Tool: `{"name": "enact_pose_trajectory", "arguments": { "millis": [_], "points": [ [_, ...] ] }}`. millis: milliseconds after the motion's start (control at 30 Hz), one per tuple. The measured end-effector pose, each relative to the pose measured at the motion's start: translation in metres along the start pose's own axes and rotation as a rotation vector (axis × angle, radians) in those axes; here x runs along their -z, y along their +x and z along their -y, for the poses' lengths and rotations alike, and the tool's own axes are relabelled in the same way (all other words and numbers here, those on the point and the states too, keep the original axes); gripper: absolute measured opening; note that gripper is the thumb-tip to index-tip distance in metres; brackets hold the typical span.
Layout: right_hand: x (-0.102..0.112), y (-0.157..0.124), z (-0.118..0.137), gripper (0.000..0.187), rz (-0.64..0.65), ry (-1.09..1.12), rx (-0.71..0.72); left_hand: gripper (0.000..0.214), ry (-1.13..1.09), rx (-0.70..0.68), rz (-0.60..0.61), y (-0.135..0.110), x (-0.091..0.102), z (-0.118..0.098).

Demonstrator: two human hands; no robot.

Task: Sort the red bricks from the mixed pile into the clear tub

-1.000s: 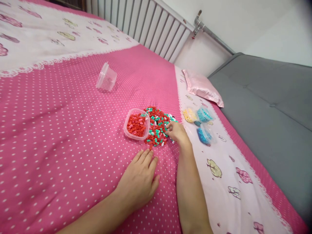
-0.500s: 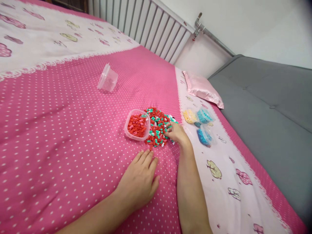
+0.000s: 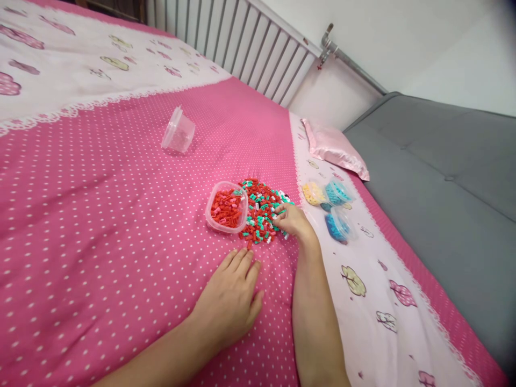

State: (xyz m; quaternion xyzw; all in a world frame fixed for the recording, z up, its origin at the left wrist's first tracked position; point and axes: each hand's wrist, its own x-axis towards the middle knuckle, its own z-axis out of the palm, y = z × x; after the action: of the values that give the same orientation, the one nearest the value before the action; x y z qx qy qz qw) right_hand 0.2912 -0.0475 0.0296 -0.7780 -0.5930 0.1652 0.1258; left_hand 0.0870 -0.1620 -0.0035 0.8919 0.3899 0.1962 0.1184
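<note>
While I sit far away and look in, I see one big pink bed sheet (image 3: 121, 226) with white dots, one grey padded board (image 3: 443, 156) and one pink pillow (image 3: 336, 148). Two hands are on the sheet.

The left hand (image 3: 229, 293) lies flat, palm down, fingers stretched out, with nothing in them that I can see. The right hand (image 3: 292, 220) has bent fingers, and I can't tell if they pinch anything.

The pile (image 3: 261, 207) of little bits lies just past the left hand and a bit to its right. The right hand is nearer, with its fingertips over the pile's right side. The pile is roundish, so I see no clear long way to it. The open tub (image 3: 208, 208) sits right against its left side.

I count five tubs, unless the tipped tub (image 3: 180, 134), far back on the left, is two stuck together. The open tub has mostly red bits. Near the pillow are the yellow tub (image 3: 315, 184), the blue-green tub (image 3: 347, 189) and the blue tub (image 3: 350, 228).

The bits are red, green and white, and too many to count. One red bit (image 3: 249, 244) lies just past the left fingertips.
</note>
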Motion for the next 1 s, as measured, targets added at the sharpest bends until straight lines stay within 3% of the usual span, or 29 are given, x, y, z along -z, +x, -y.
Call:
{"name": "enact_pose_trajectory", "arguments": {
  "millis": [233, 533, 800, 1000],
  "points": [
    [0.003, -0.001, -0.001, 0.027, -0.09, 0.039, -0.02, 0.044, -0.006, -0.001, -0.016, -0.001, 0.001, 0.0],
    [0.002, 0.001, 0.001, 0.022, -0.103, 0.147, 0.023, 0.044, -0.003, -0.002, -0.017, -0.001, 0.001, 0.0],
    [0.01, -0.009, 0.01, 0.023, -0.078, 0.034, 0.027, 0.045, 0.003, 0.0, 0.0, -0.002, 0.001, -0.001],
    [0.002, -0.004, 0.005, 0.025, -0.059, -0.022, 0.046, 0.046, 0.007, 0.0, 0.008, 0.0, 0.001, 0.0]
  ]
}}
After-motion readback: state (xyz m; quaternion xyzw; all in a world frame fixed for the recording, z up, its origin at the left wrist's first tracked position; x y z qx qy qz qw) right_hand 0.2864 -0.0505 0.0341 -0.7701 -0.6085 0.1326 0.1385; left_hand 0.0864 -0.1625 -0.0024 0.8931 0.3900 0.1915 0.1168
